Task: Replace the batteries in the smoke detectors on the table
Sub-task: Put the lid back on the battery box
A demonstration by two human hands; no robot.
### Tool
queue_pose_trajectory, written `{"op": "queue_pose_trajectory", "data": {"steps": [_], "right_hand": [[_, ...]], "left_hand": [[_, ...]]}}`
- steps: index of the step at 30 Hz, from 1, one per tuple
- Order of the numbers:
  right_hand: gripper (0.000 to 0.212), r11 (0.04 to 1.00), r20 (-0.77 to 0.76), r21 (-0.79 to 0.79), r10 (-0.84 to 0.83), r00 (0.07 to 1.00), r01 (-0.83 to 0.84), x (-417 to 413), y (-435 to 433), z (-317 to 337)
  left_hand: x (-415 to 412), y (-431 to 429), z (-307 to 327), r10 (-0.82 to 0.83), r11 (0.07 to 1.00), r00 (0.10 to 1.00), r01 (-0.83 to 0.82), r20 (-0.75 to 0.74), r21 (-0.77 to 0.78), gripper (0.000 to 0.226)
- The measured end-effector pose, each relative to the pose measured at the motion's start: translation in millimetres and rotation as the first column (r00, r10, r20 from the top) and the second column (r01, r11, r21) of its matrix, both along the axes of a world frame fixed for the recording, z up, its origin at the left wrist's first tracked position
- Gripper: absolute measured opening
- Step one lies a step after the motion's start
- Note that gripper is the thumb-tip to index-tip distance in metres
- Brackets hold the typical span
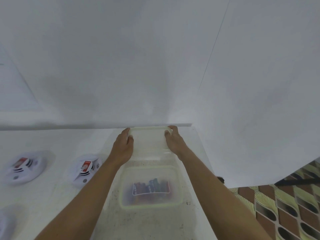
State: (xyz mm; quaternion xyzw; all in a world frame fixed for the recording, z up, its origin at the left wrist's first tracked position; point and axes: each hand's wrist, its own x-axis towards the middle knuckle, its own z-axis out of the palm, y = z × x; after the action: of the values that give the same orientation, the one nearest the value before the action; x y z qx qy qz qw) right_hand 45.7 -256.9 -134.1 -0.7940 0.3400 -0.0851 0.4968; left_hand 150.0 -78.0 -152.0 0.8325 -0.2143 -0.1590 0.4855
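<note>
A clear plastic box (150, 143) with a pale green rim sits at the far edge of the white table, by the wall. My left hand (123, 147) grips its left side and my right hand (174, 141) grips its right side. Nearer to me stands a second clear box (179, 186) holding several red and blue batteries (150, 187). Two white round smoke detectors lie to the left, each with a red battery showing: one at the far left (23, 168), one beside my left forearm (84, 169).
The white table (60, 196) meets a white wall at the back. Part of another white detector (5, 224) shows at the bottom left edge. A patterned brown and green floor (285, 205) lies beyond the table's right edge.
</note>
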Motion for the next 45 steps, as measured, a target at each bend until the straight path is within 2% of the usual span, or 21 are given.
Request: {"op": "queue_pose_trajectory", "data": {"steps": [9, 15, 18, 21, 28, 37, 38, 40, 42, 45], "right_hand": [[0.043, 0.997, 0.012, 0.056, 0.045, 0.999, -0.046, -3, -8, -2], [0.045, 0.999, 0.031, 0.048, 0.021, 0.999, -0.023, 0, -4, -8], [0.046, 0.998, 0.021, 0.035, 0.041, 0.999, -0.042, -1, -5, -6], [0.045, 0.998, 0.025, 0.036, 0.058, 0.998, -0.058, -2, -4, -4], [0.048, 0.998, 0.046, 0.053, 0.044, 0.998, -0.047, 2, -5, -11], [0.046, 0.997, 0.060, 0.070, 0.007, 0.998, -0.011, 1, -7, -10], [0.045, 0.997, 0.065, 0.071, 0.003, 0.998, -0.008, 0, -8, -10], [0.046, 0.997, 0.075, 0.077, 0.024, 0.997, -0.030, 1, -13, -8], [0.050, 0.997, 0.070, 0.059, 0.049, 0.996, -0.053, 3, -16, -6], [0.061, 0.996, 0.122, 0.073, -0.053, 0.991, 0.044, 7, -12, -2]], "left_hand": [[-4, 3, 5, -0.023, 0.997, 0.992, 0.014, 0.127, 0.072, 0.051], [-4, -10, 6, -0.016, 0.994, 0.999, 0.013, 0.032, 0.105, 0.048], [-5, -18, 11, -0.025, 0.993, 0.999, 0.030, -0.040, 0.111, 0.054], [-7, -18, 9, -0.012, 0.995, 0.999, 0.018, -0.052, 0.099, 0.065], [-4, -15, 6, -0.016, 0.992, 0.995, 0.028, -0.095, 0.125, 0.064], [5, -15, 7, -0.091, 0.995, 0.978, 0.099, -0.190, 0.030, 0.070], [8, -15, 8, -0.083, 0.995, 0.983, 0.090, -0.161, 0.031, 0.071], [14, -16, 10, -0.055, 0.997, 0.998, 0.055, 0.002, 0.052, 0.076], [18, -15, 14, -0.119, 0.990, 0.977, 0.104, 0.176, 0.091, 0.077], [19, -14, 19, -0.245, 0.959, 0.924, 0.186, 0.295, 0.214, 0.057]]}}
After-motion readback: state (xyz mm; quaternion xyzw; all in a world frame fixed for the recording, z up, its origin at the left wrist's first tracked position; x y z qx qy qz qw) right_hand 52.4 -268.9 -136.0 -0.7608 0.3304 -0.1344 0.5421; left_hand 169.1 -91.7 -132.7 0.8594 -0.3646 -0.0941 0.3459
